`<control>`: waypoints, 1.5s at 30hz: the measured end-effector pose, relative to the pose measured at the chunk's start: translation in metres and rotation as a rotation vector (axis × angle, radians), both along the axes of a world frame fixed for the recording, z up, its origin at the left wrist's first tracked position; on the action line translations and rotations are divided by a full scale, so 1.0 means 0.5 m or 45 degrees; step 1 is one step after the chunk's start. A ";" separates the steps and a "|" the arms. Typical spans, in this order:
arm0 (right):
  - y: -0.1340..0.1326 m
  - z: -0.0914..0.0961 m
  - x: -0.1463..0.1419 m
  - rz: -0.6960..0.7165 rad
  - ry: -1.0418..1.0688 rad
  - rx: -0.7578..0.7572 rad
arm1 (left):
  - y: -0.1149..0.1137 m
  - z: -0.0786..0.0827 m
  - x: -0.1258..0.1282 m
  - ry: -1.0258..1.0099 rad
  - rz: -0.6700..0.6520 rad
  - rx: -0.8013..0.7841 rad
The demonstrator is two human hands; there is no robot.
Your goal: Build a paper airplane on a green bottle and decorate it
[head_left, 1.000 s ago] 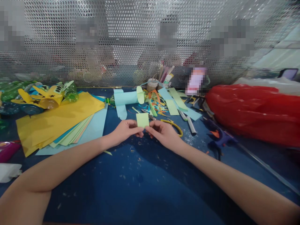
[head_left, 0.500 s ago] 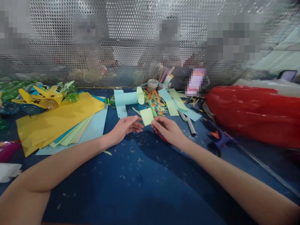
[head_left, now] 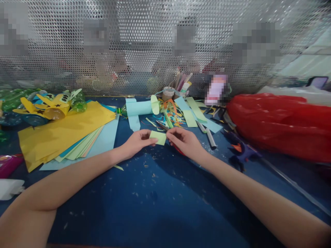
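A small light-green piece of paper is held up over the blue table. My left hand pinches its left side, thumb on the front. At its right edge, the closed fingertips of my right hand grip the same paper. Scissors show in part behind and beneath my right hand: dark blades and a red handle. Just beyond my hands lies a green plastic bottle wrapped in light-blue paper, with a rounded green paper piece at its right end.
Yellow sheets and other coloured paper are stacked at left, near finished-looking bottle figures. Paper scraps pile at the back. Rightward are a glue stick, a purple glue gun and a red plastic bag.
My left hand has closed on the paper's left side. The paper has tilted and shifted slightly down and left. Scissor blades now show behind it. My right hand has barely moved.
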State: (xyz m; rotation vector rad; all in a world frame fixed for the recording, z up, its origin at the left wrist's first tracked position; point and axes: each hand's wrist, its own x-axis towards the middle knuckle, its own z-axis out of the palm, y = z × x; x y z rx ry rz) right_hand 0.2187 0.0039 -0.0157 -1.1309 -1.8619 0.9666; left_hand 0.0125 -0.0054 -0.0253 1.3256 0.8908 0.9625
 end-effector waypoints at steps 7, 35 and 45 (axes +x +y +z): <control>-0.006 0.006 -0.005 0.010 -0.023 -0.007 | -0.002 -0.002 0.002 -0.006 -0.005 -0.030; -0.018 -0.006 -0.004 0.284 -0.014 0.012 | -0.009 0.008 0.000 0.209 0.056 0.095; -0.019 0.015 0.003 0.329 -0.008 -0.092 | -0.006 -0.004 -0.004 0.062 0.028 0.062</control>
